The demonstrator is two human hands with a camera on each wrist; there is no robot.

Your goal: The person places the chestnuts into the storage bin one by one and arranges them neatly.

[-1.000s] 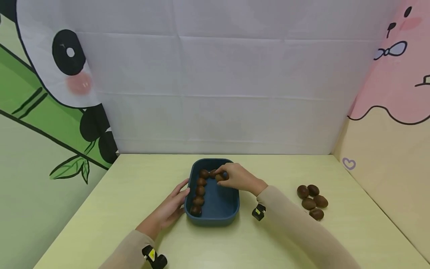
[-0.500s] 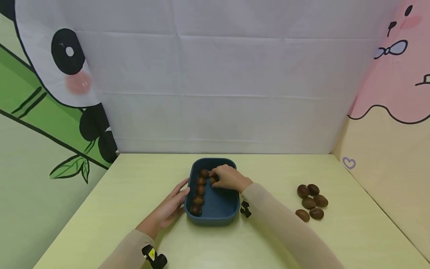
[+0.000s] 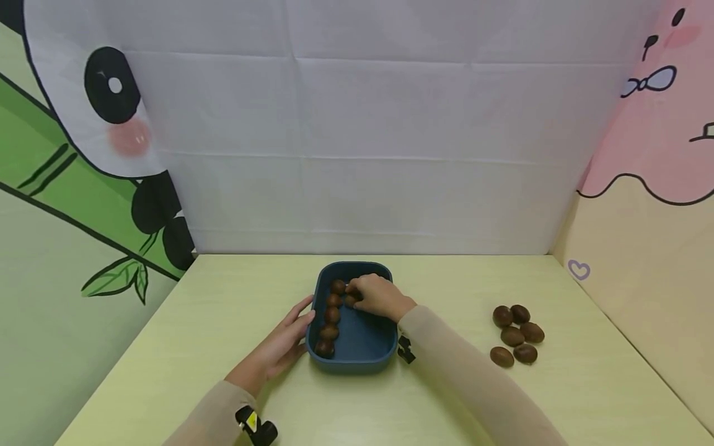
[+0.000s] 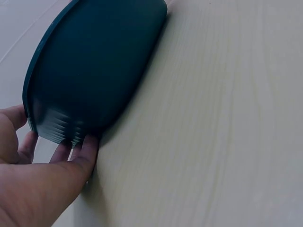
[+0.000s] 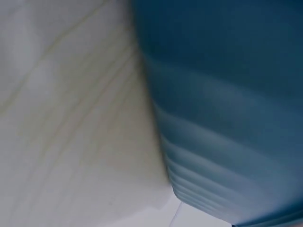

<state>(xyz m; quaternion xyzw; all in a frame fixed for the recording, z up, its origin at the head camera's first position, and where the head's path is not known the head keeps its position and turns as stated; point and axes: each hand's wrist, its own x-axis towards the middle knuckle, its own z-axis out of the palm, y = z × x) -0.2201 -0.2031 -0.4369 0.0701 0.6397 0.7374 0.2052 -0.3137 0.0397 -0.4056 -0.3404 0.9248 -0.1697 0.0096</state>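
Note:
A dark blue box [image 3: 365, 337] with rounded corners stands on the table. Along its left side runs a line of glossy brown nuts that look like chestnuts [image 3: 331, 316]. My right hand [image 3: 382, 296] reaches over the box's right rim and pinches a chestnut [image 3: 350, 301] near the top of that line. Its fingers partly cover the chestnuts there. On the left, the fingers of my left hand [image 3: 283, 344] rest against the box's outer wall. In the left wrist view, the fingertips of my left hand [image 4: 49, 175] touch the ridged end of the box [image 4: 94, 61].
Several loose chestnuts [image 3: 512, 336] lie in a cluster on the pale wooden table [image 3: 446, 279], right of the right forearm. A white cloth [image 3: 379, 148] hangs behind the table. Walls with cartoon drawings stand at both sides. The right wrist view shows mostly the box's side [image 5: 218, 113].
My right hand has moved left inside the box with the chestnut, toward the line of nuts. Its sleeve no longer covers one chestnut of the loose cluster. The left hand stays in place.

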